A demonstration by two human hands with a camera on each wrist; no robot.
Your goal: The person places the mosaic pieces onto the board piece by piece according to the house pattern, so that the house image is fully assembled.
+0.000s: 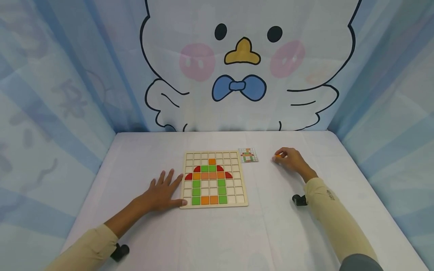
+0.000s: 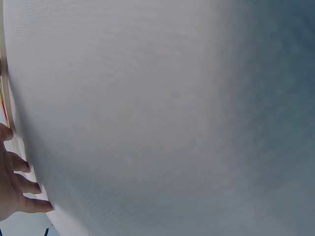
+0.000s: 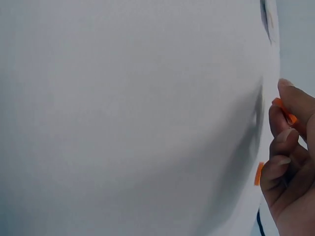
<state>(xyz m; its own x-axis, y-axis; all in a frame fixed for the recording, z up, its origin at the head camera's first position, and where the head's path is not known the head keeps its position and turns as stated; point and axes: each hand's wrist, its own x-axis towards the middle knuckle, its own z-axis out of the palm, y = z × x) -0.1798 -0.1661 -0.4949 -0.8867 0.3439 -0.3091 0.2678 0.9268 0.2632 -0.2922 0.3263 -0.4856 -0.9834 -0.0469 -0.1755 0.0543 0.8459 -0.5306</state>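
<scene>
A wooden grid board (image 1: 248, 204) lies flat on the table, its squares partly filled with green, orange, salmon and rounded red pieces. My left hand (image 1: 163, 194) rests with fingers spread at the board's left side, thumb on its lower left corner. In the left wrist view, part of that hand (image 2: 11, 184) shows beside the board's edge. To the right of the board, my right hand (image 1: 291, 161) pinches a small orange block (image 3: 285, 112) between thumb and fingers. Another orange block (image 3: 259, 174) appears beyond the curled fingers of the right hand (image 3: 295, 167) in the right wrist view.
A small pattern card (image 1: 248, 155) with a coloured grid picture lies against the board's upper right corner. The white-covered table (image 1: 257, 241) is enclosed by blue and white curtains (image 1: 61, 113), with a cartoon face on the back one.
</scene>
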